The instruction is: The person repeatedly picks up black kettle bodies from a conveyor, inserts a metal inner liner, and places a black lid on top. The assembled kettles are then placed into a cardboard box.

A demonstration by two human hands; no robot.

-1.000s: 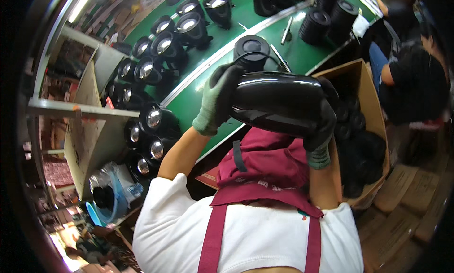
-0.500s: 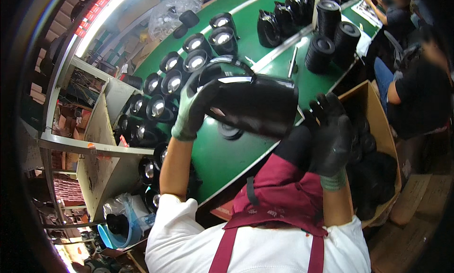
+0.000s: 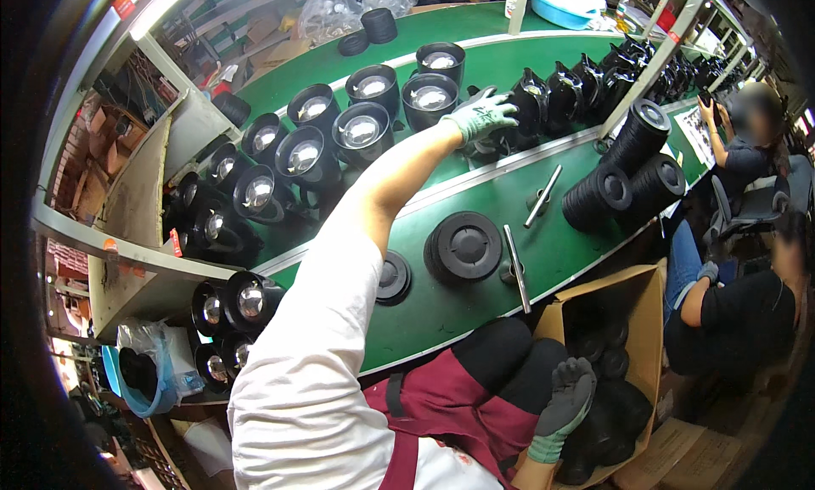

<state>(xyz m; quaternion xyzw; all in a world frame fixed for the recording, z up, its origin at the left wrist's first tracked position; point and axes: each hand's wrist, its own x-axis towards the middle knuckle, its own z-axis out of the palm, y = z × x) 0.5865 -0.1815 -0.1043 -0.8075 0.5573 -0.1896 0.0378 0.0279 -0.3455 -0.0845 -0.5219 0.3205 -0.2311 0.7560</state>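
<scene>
My left hand (image 3: 482,118), in a pale green glove, reaches across the green bench with its fingers stretched out. Its fingertips come up to the nearest glossy black jug (image 3: 531,99) in a row. Whether they touch it, and what the dark shape under the palm is, I cannot make out. Left of this hand stand several open black jugs (image 3: 363,129) with shiny metal bottoms inside. My right hand (image 3: 566,398), gloved with a dark grey palm, lies beside my lap near the cardboard box (image 3: 641,299); its palm shows, fingers extended and holding nothing.
On the green bench (image 3: 407,329) lie a stack of round black discs (image 3: 467,245), a smaller disc stack (image 3: 393,278) and two metal rod tools (image 3: 516,269). Taller disc stacks (image 3: 598,197) stand to the right. A blue tub (image 3: 148,388) is at left. A co-worker (image 3: 734,320) sits at right.
The black jug that my left hand held up is no longer in view there. That hand has stretched forward to the jug row. My right hand has dropped beside my lap, and the view has shifted.
</scene>
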